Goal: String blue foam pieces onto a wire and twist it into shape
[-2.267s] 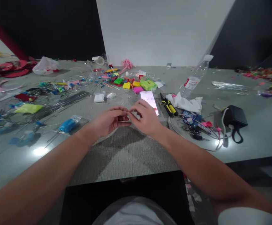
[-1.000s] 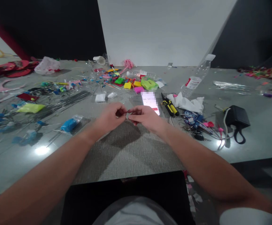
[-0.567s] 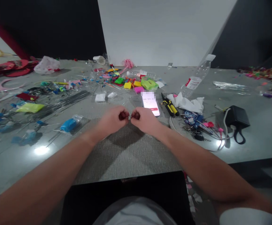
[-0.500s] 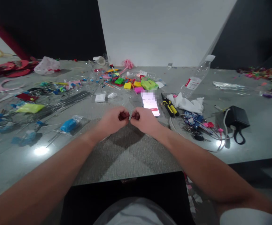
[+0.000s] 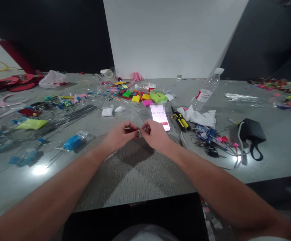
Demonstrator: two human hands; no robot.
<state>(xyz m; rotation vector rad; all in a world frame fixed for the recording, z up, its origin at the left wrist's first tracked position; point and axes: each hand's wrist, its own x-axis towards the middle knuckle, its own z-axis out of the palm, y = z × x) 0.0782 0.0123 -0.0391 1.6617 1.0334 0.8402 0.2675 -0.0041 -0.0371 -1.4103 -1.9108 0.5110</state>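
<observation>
My left hand (image 5: 122, 135) and my right hand (image 5: 154, 134) meet fingertip to fingertip above the grey table (image 5: 125, 180). Both are closed in a pinch. Whatever lies between the fingertips is too small to make out. Just beyond my right hand lies a lit phone (image 5: 159, 117) showing a running timer. Yellow-and-black pliers (image 5: 180, 119) rest to the right of the phone. A blue clay packet (image 5: 72, 142) in clear wrap lies to the left of my left hand, and a white packet (image 5: 107, 111) sits farther back.
Thin wires (image 5: 77, 115) and small blue pieces (image 5: 26, 157) spread over the left side. Colourful clay packets (image 5: 158, 97) lie at the back. On the right are a clear bottle (image 5: 207, 90), crumpled tissue (image 5: 202, 117), keys (image 5: 213, 153) and a black charger (image 5: 252, 130) with its cable.
The view has tilted slightly, so the table sits lower in the picture. My left fingers have loosened from a tighter curl, and the fingertips of both hands still meet.
</observation>
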